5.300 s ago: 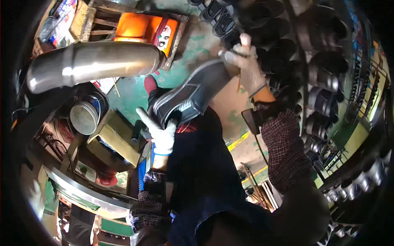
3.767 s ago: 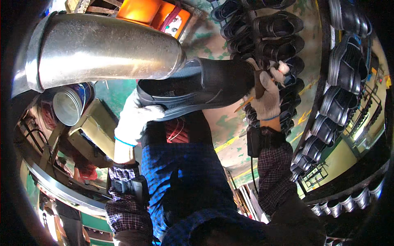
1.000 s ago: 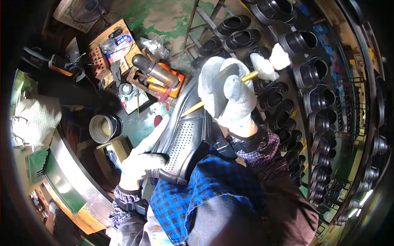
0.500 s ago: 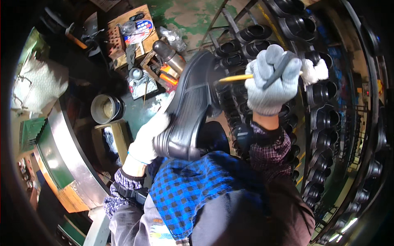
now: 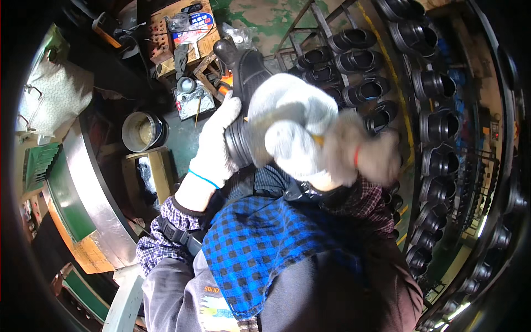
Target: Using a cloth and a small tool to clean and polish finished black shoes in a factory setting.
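Observation:
My left hand (image 5: 218, 141), in a whitish knit glove, grips a black shoe (image 5: 238, 145) from its left side, in front of my lap. Bright, smeared by motion, my gloved right hand (image 5: 296, 124) is over the shoe's right side and hides much of it. Its fingers are closed around a thin yellow stick (image 5: 317, 139), of which only a short piece shows. A blurred, fluffy greyish-brown tuft (image 5: 362, 146) sticks out right of that hand, near a small red band. A dark, flat thing is smeared by the right fingers; whether they touch the shoe I cannot tell.
Racks of black shoes (image 5: 437, 122) run along the right. At the upper left are a wooden board (image 5: 210, 41) with a round fan, a bucket (image 5: 141, 133) and a box (image 5: 160, 185). A metal-edged bench (image 5: 102, 193) curves along the left.
My right hand has swung left and down, from beside the shoe to over it, carrying the yellow stick. The shoe has shifted and turned in my left hand, which still holds it.

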`<state>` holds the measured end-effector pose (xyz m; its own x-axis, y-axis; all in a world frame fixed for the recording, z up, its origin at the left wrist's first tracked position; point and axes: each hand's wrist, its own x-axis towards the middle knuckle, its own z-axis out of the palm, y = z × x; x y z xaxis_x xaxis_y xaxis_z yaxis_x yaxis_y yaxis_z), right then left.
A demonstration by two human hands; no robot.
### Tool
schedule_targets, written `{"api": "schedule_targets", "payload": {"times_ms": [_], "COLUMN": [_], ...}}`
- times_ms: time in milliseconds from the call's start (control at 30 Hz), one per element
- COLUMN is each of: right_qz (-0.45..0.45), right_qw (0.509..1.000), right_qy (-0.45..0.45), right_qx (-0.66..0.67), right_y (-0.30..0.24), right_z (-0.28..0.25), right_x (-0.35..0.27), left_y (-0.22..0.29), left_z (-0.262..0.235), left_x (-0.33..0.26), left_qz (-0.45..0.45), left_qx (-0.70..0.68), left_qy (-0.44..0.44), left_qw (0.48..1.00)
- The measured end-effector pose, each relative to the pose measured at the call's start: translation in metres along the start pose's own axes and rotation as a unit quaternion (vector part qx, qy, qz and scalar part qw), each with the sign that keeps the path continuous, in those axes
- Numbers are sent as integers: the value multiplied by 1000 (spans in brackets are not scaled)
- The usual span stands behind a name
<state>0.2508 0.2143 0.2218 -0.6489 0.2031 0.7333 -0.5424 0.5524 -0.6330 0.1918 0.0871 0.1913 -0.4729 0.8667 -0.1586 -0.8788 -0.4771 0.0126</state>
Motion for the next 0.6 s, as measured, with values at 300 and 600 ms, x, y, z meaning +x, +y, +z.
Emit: {"api": "schedule_targets", "payload": {"times_ms": [300, 600], "right_qz": [200, 166], "right_qw": [798, 744], "right_qy": [100, 159], "right_qx": [560, 627], "right_y": [-11, 29], "right_z": [-37, -87], "right_x": [-39, 29], "left_y": [11, -6], "left_z": [-5, 4], "left_x": [10, 31], "left_qz": [14, -64], "left_qx": [-33, 51], "left_qy": [138, 72], "left_qw": [990, 994]}}
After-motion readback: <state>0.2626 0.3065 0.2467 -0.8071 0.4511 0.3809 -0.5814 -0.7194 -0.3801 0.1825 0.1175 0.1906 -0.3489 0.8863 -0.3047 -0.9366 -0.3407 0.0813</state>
